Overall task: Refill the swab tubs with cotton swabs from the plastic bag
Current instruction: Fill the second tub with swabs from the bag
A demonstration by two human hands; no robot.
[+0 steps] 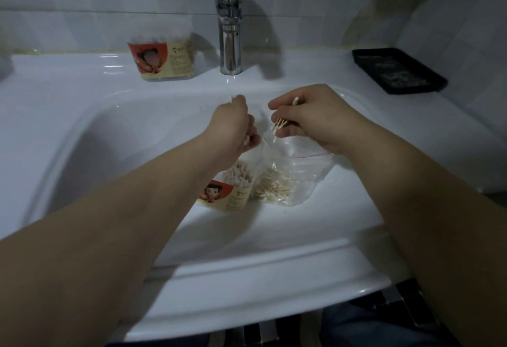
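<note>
Transfer is the step in hand, we judge: left hand [233,127] and right hand [310,116] each grip swabs [279,124] over the bag [299,168], next to be lowered into the tub [236,185] beneath the left.

White sink [247,278]: swab tub [233,196] and plastic bag [285,182] side by side in basin; second tub [164,58], tap [229,31], black tray [397,71] on ledge.

The sink [247,286] looks like smooth, glossy white ceramic, with bright glints along its rim. The faucet [230,45] is polished, mirror-bright metal. The plastic bag [301,168] is thin, clear and crinkled. The cotton swabs [279,124] have pale wooden sticks and soft white tips. The near tub [233,196] and far tub [164,58] are clear plastic with printed labels. The tray [397,72] is matt black.
</note>
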